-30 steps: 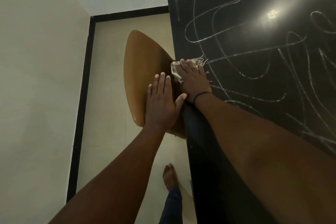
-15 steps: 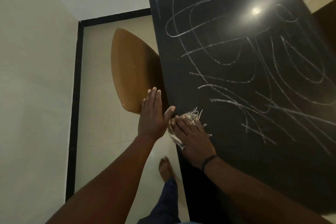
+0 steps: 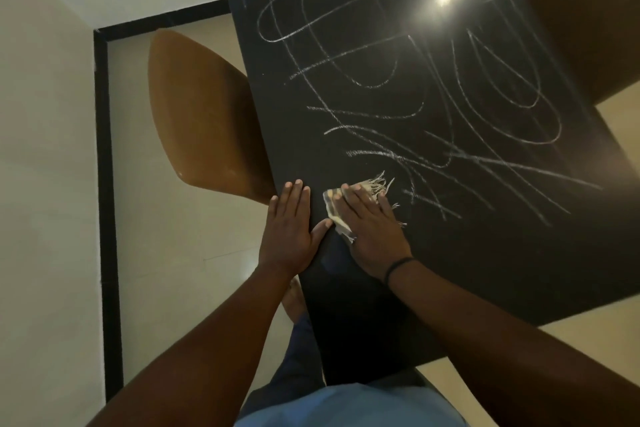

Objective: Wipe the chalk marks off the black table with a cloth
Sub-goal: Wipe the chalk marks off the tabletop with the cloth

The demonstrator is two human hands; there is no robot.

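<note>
Since a moment ago both hands have slid back along the table's left edge toward the person, off the brown chair (image 3: 197,114), leaving a clean strip there. Nearest, the left hand (image 3: 289,232) lies flat on the black table (image 3: 485,270) at its edge, fingers straight and together, holding nothing. Just beside its thumb, the right hand (image 3: 369,229) presses the cloth (image 3: 334,208) flat under straight fingers; the frayed fringe sticks out past the fingertips. Beyond those fingertips and off to their right, the chalk marks (image 3: 398,87) cover most of the surface, in loops and slashes, up to the far end where a lamp glare shines. I judge the wiping barely begun. With the cloth only pressed, not gripped, it could slip out or bunch up on a fast stroke, smearing chalk instead of lifting it.
</note>
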